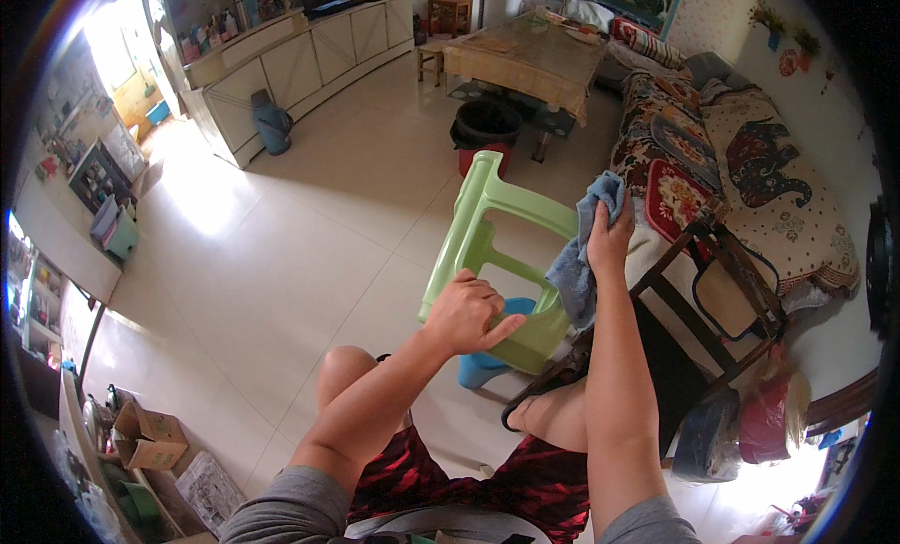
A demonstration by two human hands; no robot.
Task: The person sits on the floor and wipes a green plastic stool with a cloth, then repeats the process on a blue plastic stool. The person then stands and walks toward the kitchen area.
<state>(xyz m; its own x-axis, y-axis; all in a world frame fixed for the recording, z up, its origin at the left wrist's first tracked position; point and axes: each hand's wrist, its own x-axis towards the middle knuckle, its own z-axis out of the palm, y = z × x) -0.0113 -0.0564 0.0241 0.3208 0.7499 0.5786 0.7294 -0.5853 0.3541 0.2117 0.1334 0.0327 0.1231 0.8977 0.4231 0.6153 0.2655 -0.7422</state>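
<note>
A light green plastic stool (460,228) is tipped on its side in front of me, its legs pointing right. My left hand (467,313) grips the near edge of the stool, thumb stretched to the right. In my right hand (610,238) is a crumpled blue cloth (580,263), pressed against the stool's leg ends. Part of the cloth hangs down along the stool's right side. Beneath the green stool stands a blue plastic stool (481,372), mostly covered by it and by my left hand.
A dark wooden folding chair (675,305) stands close on my right, before a sofa with patterned covers (766,164). Ahead are a black-lined red bin (485,133) and a cloth-covered table (527,48). A blue thermos (271,126) stands by the white cabinet (302,59). Cardboard box (151,435) lies lower left.
</note>
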